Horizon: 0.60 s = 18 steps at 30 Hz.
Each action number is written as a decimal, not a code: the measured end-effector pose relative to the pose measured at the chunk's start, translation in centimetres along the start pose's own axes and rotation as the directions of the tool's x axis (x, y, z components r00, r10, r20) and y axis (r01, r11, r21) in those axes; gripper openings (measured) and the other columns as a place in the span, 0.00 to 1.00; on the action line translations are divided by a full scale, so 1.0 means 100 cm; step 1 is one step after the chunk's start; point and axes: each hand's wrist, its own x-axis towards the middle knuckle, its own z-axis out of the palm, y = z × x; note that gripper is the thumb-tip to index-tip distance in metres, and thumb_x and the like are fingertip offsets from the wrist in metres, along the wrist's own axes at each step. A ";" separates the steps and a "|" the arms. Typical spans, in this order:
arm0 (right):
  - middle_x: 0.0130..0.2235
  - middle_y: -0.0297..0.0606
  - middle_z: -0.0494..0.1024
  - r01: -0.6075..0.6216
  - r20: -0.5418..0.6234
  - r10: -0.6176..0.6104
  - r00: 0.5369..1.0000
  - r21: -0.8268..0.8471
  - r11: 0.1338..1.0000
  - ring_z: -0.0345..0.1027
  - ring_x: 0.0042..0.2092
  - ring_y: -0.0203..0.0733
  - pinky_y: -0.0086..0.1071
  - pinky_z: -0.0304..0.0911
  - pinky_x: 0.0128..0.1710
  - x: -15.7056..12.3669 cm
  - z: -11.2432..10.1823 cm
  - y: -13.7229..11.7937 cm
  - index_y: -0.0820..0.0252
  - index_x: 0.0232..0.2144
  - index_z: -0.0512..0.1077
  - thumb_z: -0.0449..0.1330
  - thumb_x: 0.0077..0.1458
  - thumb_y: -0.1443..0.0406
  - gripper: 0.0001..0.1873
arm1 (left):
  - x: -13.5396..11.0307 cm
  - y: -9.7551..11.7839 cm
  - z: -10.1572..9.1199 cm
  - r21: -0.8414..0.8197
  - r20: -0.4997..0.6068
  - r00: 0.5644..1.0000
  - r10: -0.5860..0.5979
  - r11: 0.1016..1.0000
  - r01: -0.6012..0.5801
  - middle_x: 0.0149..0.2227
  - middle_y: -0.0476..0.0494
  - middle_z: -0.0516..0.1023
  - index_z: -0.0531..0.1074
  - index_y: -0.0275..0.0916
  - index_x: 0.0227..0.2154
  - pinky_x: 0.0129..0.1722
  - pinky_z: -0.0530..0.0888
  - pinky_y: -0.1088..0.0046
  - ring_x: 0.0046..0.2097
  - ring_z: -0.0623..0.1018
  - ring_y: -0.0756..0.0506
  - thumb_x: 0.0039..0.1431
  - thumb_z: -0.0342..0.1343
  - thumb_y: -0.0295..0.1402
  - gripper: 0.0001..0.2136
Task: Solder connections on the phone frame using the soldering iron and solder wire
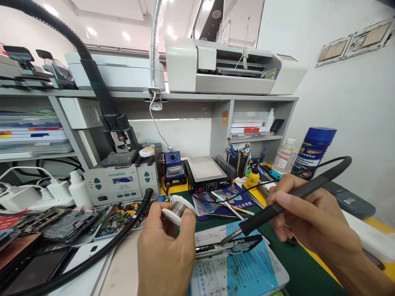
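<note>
My left hand [168, 242] pinches a white spool of solder wire [178, 209] between thumb and fingers. In my right hand [311, 218] is a black soldering iron [262, 214], held like a pen, its handle slanting down to the left. The metal tip of the iron points at a thin opened phone [228, 246], and whether it touches cannot be made out. The phone stands tilted over a blue and white box [247, 267], and its left end is hidden behind my left hand.
A hot air station [120, 181] with a thick black hose [123, 232] stands at the left, near phone parts and circuit boards [123, 216]. Behind are a heating plate [210, 174], a yellow bottle [253, 179] and a blue spray can [313, 152]. A thin cable crosses the mat.
</note>
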 end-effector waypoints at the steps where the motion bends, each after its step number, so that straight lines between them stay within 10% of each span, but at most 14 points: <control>1: 0.17 0.34 0.75 0.003 -0.003 -0.003 1.000 0.001 1.000 0.69 0.15 0.39 0.26 0.62 0.13 0.000 0.000 0.000 0.57 0.26 0.75 0.68 0.57 0.58 0.12 | 0.000 -0.001 0.000 -0.005 -0.005 1.000 0.006 1.000 -0.006 0.24 0.54 0.76 0.66 0.45 0.32 0.28 0.68 0.74 0.27 0.74 0.47 0.53 0.58 0.48 0.14; 18: 0.16 0.34 0.75 0.002 -0.012 -0.002 1.000 -0.006 1.000 0.68 0.15 0.39 0.25 0.61 0.13 0.000 0.001 0.000 0.56 0.26 0.75 0.69 0.57 0.57 0.12 | -0.001 -0.001 0.000 -0.027 0.002 1.000 0.003 1.000 -0.003 0.24 0.54 0.76 0.66 0.44 0.33 0.28 0.67 0.74 0.27 0.75 0.47 0.51 0.58 0.49 0.15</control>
